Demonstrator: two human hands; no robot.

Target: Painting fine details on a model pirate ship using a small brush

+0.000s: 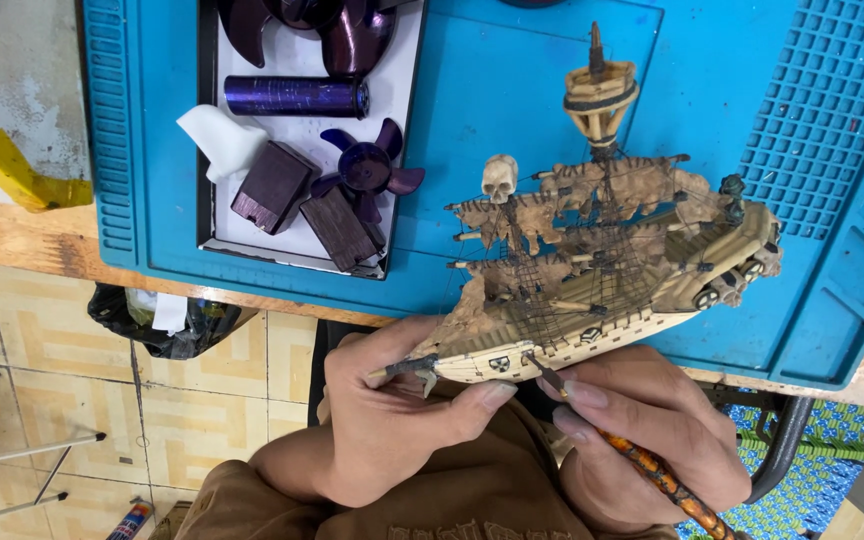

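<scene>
A worn wooden bench (22,235) carries a blue mat (497,90) with ribbed edges, a grid patch and small compartments at the right. On the mat sits a white tray (400,110) holding a purple cylinder (295,96), purple propellers (364,168), two dark blocks (274,186) and a white scrap (220,140). Yellow tape (14,170) lies on the bare bench left of the mat. Below is tiled floor (22,350).

I see a wooden ship (602,270) with rough, ragged sails, a smooth blue rubbery mat (512,90), and shiny purple plastic parts (297,96).
</scene>
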